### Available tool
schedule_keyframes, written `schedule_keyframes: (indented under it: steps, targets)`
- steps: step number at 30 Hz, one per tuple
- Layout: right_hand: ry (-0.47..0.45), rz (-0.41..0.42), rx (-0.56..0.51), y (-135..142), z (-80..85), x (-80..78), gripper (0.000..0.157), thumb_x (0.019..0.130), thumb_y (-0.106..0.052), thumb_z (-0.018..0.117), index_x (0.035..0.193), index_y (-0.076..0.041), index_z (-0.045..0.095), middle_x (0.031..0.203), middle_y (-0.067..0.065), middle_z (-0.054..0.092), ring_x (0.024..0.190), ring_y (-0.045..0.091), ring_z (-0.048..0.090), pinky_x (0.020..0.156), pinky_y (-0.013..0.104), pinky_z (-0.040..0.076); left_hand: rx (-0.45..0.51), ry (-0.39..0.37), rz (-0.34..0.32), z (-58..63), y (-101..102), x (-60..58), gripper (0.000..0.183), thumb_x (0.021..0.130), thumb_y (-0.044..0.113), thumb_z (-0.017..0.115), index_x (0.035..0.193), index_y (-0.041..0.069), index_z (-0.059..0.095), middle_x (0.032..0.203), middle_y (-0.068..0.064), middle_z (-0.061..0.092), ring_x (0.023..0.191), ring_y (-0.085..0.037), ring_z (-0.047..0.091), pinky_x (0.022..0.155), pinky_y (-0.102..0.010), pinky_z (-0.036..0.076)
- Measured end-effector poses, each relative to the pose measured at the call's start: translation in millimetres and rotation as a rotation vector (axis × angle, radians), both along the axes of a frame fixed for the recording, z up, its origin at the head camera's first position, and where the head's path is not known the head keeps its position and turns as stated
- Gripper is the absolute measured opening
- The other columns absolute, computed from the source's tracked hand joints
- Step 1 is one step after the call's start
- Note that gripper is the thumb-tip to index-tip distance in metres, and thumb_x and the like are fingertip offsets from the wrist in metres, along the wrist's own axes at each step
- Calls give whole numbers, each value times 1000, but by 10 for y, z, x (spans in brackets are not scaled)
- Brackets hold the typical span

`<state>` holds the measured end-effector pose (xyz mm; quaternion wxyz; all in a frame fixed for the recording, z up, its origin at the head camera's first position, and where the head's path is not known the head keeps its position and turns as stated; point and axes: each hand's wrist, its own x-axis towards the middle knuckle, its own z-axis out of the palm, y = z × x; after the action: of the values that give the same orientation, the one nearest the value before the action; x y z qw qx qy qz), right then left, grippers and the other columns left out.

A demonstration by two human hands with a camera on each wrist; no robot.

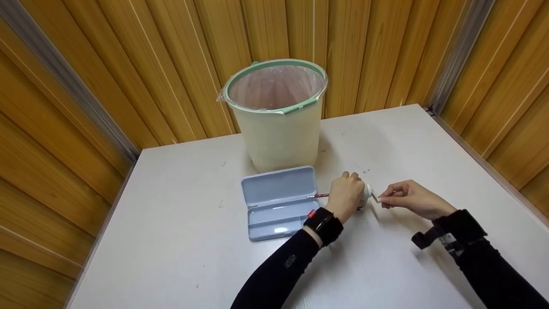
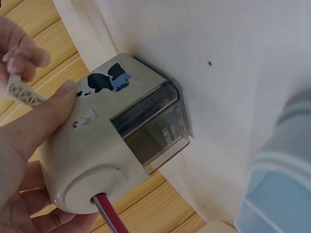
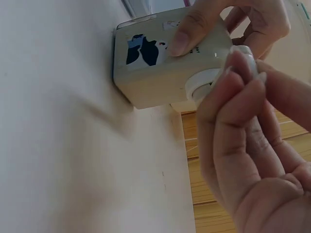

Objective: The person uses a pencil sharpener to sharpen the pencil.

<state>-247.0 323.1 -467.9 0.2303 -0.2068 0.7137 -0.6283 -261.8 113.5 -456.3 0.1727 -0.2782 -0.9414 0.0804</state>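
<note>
My left hand point(image 1: 347, 195) grips a cream pencil sharpener point(image 2: 97, 141) with cartoon stickers and a clear shavings drawer point(image 2: 158, 131). In the head view the hand hides most of the sharpener's body. A red pencil point(image 2: 111, 211) sticks out of the hole in its front, towards the left. At the opposite end, my right hand point(image 1: 411, 199) pinches the knob of the white crank handle point(image 2: 24, 93) between thumb and fingers. In the right wrist view, those fingers cover much of the crank.
A light blue pencil case point(image 1: 279, 186) lies open just left of the sharpener, near the pencil's outer end. Behind it stands a cream bin point(image 1: 283, 137) with a green rim and a plastic liner. Wood-patterned walls point(image 1: 180, 64) enclose the white table point(image 1: 171, 240).
</note>
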Motion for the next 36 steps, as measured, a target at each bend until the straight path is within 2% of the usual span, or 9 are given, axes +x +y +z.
schedule_keyframes:
  steps: [8, 13, 16, 21, 27, 31, 36]
  targets:
    - [21, -85, -17, -24, 47, 1, 14, 98, -2, 55, 103, -2, 68, 90, -7, 73, 87, 5, 66, 84, 21, 53, -7, -29, -10, 6, -16, 3, 21, 82, 29, 77, 102, 25, 76, 94, 9, 69, 86, -7, 62, 66, -20, 55]
    - [20, -114, -97, -40, 70, -33, 16, 97, 1, 54, 102, -2, 68, 91, -6, 74, 88, 5, 67, 85, 19, 53, 3, -41, -18, -4, -17, 8, 22, 83, 26, 77, 105, 25, 76, 96, 10, 70, 87, -6, 62, 68, -19, 56]
    - [18, -127, -132, -44, 73, -58, 18, 97, 3, 53, 102, -3, 69, 94, -5, 75, 88, 5, 69, 85, 18, 54, 8, -40, -20, -14, -20, 0, 28, 80, 32, 80, 106, 24, 75, 96, 10, 69, 86, -6, 62, 68, -19, 56]
    - [44, -185, -139, -63, 70, -120, 17, 97, 2, 55, 101, -4, 70, 95, -4, 75, 87, 4, 69, 84, 18, 55, 10, -26, -25, -13, -24, -7, 35, 76, 39, 82, 106, 23, 75, 96, 10, 69, 85, -6, 61, 68, -19, 55]
    - [67, -262, -153, -114, 74, -240, 16, 96, 2, 56, 101, -4, 71, 93, -3, 75, 84, 5, 69, 83, 19, 56, 28, -4, -42, -21, -43, -13, 31, 78, 32, 80, 106, 21, 75, 95, 10, 70, 84, -6, 62, 66, -19, 56]
    - [69, -267, -118, -136, 86, -283, 15, 96, 0, 57, 100, -6, 71, 92, -4, 74, 85, 5, 69, 83, 19, 55, 21, 4, -41, -32, -53, -13, 31, 79, 33, 79, 107, 20, 74, 95, 9, 70, 84, -6, 62, 66, -19, 56]
    - [59, -276, -118, -156, 91, -323, 12, 96, -2, 59, 100, -3, 70, 93, -3, 75, 85, 6, 70, 82, 18, 56, 28, -7, -36, -37, -57, -8, 43, 74, 44, 82, 108, 20, 74, 96, 10, 69, 87, -7, 63, 68, -20, 56]
